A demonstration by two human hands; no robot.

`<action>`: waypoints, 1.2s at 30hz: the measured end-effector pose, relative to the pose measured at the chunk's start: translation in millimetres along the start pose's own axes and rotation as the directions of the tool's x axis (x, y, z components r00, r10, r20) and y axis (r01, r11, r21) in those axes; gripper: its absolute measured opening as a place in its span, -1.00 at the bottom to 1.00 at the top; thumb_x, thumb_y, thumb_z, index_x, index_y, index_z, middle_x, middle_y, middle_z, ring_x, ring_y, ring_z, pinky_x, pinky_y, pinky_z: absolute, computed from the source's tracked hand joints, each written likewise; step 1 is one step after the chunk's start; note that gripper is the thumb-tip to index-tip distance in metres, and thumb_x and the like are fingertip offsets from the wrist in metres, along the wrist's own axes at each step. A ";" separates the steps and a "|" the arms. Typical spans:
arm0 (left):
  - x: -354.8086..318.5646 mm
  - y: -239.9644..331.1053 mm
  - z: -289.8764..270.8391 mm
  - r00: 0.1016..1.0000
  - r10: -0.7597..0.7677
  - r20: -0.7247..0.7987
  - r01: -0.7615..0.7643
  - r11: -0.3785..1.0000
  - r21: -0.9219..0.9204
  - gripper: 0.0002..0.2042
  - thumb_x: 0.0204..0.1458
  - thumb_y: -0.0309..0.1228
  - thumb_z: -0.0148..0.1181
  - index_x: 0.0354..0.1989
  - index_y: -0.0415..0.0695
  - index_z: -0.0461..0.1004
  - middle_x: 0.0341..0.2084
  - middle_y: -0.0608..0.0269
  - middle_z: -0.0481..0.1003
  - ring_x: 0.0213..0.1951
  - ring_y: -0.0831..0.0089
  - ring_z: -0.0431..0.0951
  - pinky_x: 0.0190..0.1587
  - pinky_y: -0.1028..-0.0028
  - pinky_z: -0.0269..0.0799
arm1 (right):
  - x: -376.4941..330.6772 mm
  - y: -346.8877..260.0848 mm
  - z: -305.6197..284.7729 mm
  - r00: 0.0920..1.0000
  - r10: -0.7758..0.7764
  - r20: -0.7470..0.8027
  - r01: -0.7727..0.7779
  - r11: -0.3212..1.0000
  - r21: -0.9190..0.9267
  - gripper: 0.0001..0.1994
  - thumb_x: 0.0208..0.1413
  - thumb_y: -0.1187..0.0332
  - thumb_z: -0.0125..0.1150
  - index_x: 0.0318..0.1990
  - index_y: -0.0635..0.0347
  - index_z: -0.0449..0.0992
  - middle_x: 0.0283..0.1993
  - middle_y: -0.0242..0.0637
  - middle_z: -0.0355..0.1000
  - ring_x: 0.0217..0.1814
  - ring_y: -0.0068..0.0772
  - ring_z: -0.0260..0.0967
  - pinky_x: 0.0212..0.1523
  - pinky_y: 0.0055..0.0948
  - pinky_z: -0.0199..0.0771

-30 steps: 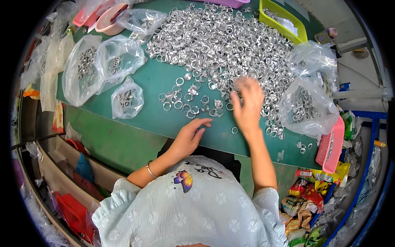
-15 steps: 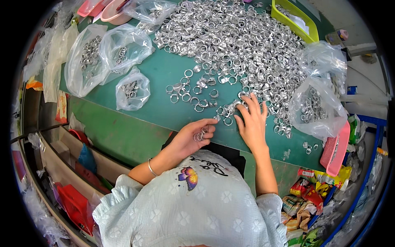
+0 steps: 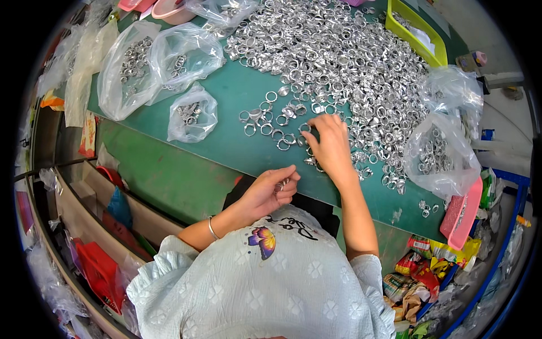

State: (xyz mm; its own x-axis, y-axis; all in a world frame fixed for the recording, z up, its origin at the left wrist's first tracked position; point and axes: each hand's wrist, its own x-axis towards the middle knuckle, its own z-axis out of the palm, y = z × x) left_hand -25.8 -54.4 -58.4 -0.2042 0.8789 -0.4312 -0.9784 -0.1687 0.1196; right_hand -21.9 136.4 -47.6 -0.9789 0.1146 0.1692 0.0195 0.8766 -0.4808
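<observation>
Head view: locate the left hand [image 3: 274, 189] at the near edge of the bench [image 3: 226, 152], fingers [image 3: 288, 194] curled over a few silver rings [image 3: 284, 183]. Treat as grasping; cannot tell the exact count.

Locate the right hand [image 3: 332, 148] at the lower left border of the large ring pile [image 3: 327, 45], with thumb and forefinger just beside or touching a single loose ring [image 3: 305, 127]. Cannot tell whether pinched or merely brushed.

Compare with one second earlier: note a change in the left hand from no visible rings to several held. Compare with half a second earlier: note a tighter curl of the left fingers, leaving less of the held rings exposed. Note also a leftward shift of the right hand along the pile border, toward the scattered rings [image 3: 276, 121].

Interpret as follows: left hand apparently serving as holder, right hand as picker. Judge hand sorting as under way, with nearly all rings outside the grasp.

For reference, see also the small clear bag [image 3: 195, 134] on the left of the bench, the larger clear bag [image 3: 429, 178] on the right, the pink tray [image 3: 474, 198] next to it, and the yellow-green tray [image 3: 415, 47] beside the pile.
</observation>
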 end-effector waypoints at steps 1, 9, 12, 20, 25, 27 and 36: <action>-2.1 -0.4 -3.3 1.000 0.003 -0.001 -0.003 1.000 -0.013 -0.78 0.13 -0.28 0.01 -0.35 -0.21 0.41 -0.55 0.34 0.36 -0.54 0.62 0.28 -0.52 0.66 0.22 | -0.7 1.8 -2.0 1.000 0.016 -0.010 -0.015 1.000 0.015 -0.79 -0.14 0.41 0.25 -0.30 0.25 0.46 -0.25 -0.21 0.38 -0.18 -0.18 0.26 -0.15 -0.30 0.17; -4.6 -1.1 8.2 0.981 0.097 -0.166 -0.072 0.986 0.151 -0.75 0.13 -0.26 0.02 -0.42 -0.19 0.45 -0.54 0.37 0.37 -0.53 0.65 0.29 -0.51 0.66 0.21 | 21.2 -11.7 10.9 0.993 0.003 -0.120 0.005 0.998 0.066 -0.62 -0.08 0.55 0.15 -0.03 0.28 0.30 -0.22 -0.07 0.31 -0.24 -0.02 0.33 -0.23 -0.23 0.36; -2.0 -1.1 7.1 0.983 0.099 -0.152 -0.080 0.989 0.126 -0.76 0.12 -0.26 0.02 -0.41 -0.19 0.46 -0.54 0.36 0.38 -0.53 0.65 0.29 -0.50 0.66 0.21 | 27.1 -5.9 20.4 0.994 0.033 -0.107 -0.025 0.997 0.070 -0.68 -0.06 0.53 0.16 -0.09 0.27 0.35 -0.25 -0.08 0.32 -0.28 0.00 0.33 -0.25 -0.27 0.38; -8.3 0.5 3.1 0.979 0.122 -0.165 -0.098 0.984 0.148 -0.75 0.13 -0.25 0.00 -0.39 -0.19 0.47 -0.56 0.38 0.39 -0.55 0.66 0.31 -0.51 0.63 0.23 | -16.8 21.7 -36.3 0.905 0.278 0.324 -0.258 -0.247 0.934 -0.79 0.14 0.51 -0.09 -0.08 0.32 0.35 -0.24 -0.28 0.38 -0.44 -0.61 0.22 -0.51 -0.63 0.20; -2.1 -1.1 3.4 0.970 0.188 -0.153 -0.142 0.952 0.271 -0.75 0.13 -0.27 -0.02 -0.31 -0.20 0.49 -0.56 0.39 0.40 -0.56 0.67 0.31 -0.51 0.64 0.24 | -27.0 22.1 -28.6 0.927 0.375 -0.021 -0.295 0.761 0.578 -0.82 0.02 0.57 0.05 -0.20 0.27 0.48 -0.31 -0.30 0.38 -0.43 -0.50 0.27 -0.41 -0.53 0.27; 0.0 -2.7 4.0 0.970 0.200 -0.141 -0.153 0.946 0.286 -0.75 0.13 -0.28 -0.02 -0.29 -0.20 0.49 -0.56 0.40 0.40 -0.55 0.68 0.32 -0.51 0.64 0.24 | -21.7 17.1 -26.7 0.978 0.204 -0.036 -0.186 0.943 0.278 -0.77 -0.06 0.62 0.09 -0.21 0.24 0.50 -0.35 -0.30 0.37 -0.49 -0.45 0.21 -0.38 -0.51 0.27; -3.5 5.1 9.5 0.973 0.228 -0.025 -0.228 0.974 0.001 -0.55 0.19 -0.24 -0.27 0.11 -0.34 0.20 -0.01 0.05 0.31 0.03 0.33 0.31 0.07 0.35 0.23 | -37.3 14.7 -38.3 0.929 0.276 0.248 -0.357 0.483 0.799 -0.59 -0.07 0.76 -0.08 0.00 0.31 0.31 -0.09 -0.29 0.29 -0.22 -0.56 0.25 -0.28 -0.61 0.29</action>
State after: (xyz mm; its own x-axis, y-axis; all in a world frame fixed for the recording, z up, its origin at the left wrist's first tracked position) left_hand -29.8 -54.1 -47.8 -0.4224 0.8060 -0.4147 -0.9061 -0.3639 0.2155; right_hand 22.6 162.9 -28.1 -0.9541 0.2324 -0.1891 0.1965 0.0088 -0.9805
